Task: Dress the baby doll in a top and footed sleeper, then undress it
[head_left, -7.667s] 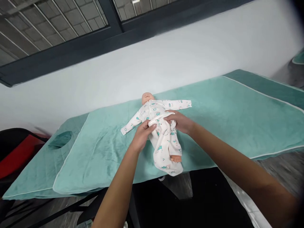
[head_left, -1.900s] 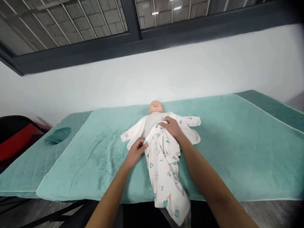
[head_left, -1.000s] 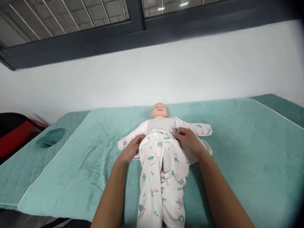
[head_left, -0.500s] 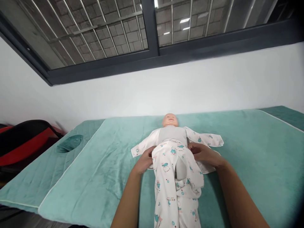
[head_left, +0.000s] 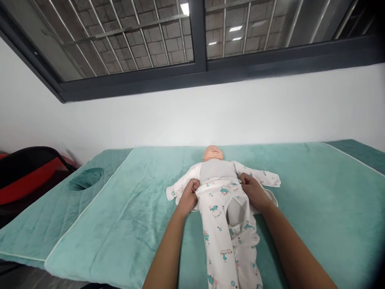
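Observation:
A baby doll (head_left: pixel 212 153) lies on its back on a teal towel-covered table (head_left: pixel 126 208), head toward the wall. Its grey torso (head_left: pixel 217 172) shows between the opened flaps of a white printed top (head_left: pixel 261 177). White printed trousers (head_left: pixel 222 224) cover its legs. My left hand (head_left: pixel 189 196) is closed on the trouser waistband at the doll's left-side hip as I see it. My right hand (head_left: pixel 252 192) grips the waistband on the other side. Both hands sit at the doll's waist.
A round face hole (head_left: pixel 86 178) dips into the table at the left. A red and black object (head_left: pixel 27 176) stands beyond the left end. A white wall and a dark-framed window (head_left: pixel 198 48) rise behind the table. The table's near edge is at lower left.
The doll's top went from buttoned to opened. The trousers were spread out and drawn up over the legs; my hands slid the waistband up to the waist.

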`<state>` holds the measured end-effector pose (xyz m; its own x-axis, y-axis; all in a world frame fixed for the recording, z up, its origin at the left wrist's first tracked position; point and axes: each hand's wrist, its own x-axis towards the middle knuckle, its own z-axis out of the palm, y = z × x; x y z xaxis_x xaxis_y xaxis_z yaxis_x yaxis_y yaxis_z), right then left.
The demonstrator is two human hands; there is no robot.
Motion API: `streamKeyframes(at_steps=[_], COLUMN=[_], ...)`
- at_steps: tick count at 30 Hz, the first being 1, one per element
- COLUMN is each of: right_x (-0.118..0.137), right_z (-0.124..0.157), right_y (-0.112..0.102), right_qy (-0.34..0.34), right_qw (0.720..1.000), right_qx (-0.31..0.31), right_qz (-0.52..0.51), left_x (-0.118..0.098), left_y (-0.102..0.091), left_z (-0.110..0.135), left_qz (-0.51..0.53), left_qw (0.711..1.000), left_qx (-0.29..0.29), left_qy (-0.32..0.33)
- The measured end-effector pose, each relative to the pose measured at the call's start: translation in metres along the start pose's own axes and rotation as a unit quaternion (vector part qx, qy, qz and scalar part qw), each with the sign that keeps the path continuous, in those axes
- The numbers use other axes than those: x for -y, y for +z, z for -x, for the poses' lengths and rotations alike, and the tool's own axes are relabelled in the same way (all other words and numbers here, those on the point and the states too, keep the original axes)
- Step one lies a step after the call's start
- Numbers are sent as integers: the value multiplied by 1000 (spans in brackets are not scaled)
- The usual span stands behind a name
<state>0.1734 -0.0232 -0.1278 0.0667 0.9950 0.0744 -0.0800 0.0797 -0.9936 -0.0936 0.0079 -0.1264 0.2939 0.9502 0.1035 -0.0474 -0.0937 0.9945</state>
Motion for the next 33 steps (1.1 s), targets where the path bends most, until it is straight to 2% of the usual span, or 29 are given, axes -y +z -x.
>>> streamKeyframes(at_steps=[4, 8, 11, 13, 16, 18, 21, 23, 26, 28, 30, 33], right_x=[-8, -2, 7, 12, 17, 21, 29, 36, 43, 43, 38, 24], right_z=[-4, 0, 2, 1, -1, -3, -7, -15, -39, -56, -70, -76], right_y=[-2, -3, -2, -1, 0, 1, 3, 7, 18, 26, 30, 27], right_qy=[-18, -101, -157, -185, -215, -221, -211, -200, -184, -164, -142, -141], right_qw=[1000, 992, 979, 970, 953, 941, 908, 872, 807, 782, 796, 858], right_qx=[10, -4, 0, 2, 18, 41, 67, 76, 65, 42, 15, -26], right_qz=[-18, 80, 129, 160, 212, 253, 355, 441, 558, 599, 588, 494], left_x=[1, 2, 0, -3, -8, -11, -16, -19, -24, -25, -25, -20], left_y=[-1, -8, -10, -10, -8, -7, -4, -3, -2, 0, 4, 9], left_z=[0, 0, -2, -3, -6, -8, -12, -17, -33, -47, -58, -62], left_qz=[31, 24, -31, -78, -131, -158, -184, -195, -249, -303, -336, -331], left_qw=[999, 999, 998, 994, 984, 980, 976, 974, 964, 948, 934, 931], left_qx=[-5, -27, -29, -16, 0, 13, 37, 38, -10, -54, -92, -142], left_qy=[-2, 30, 42, 72, 120, 122, 115, 111, 93, 83, 76, 61])
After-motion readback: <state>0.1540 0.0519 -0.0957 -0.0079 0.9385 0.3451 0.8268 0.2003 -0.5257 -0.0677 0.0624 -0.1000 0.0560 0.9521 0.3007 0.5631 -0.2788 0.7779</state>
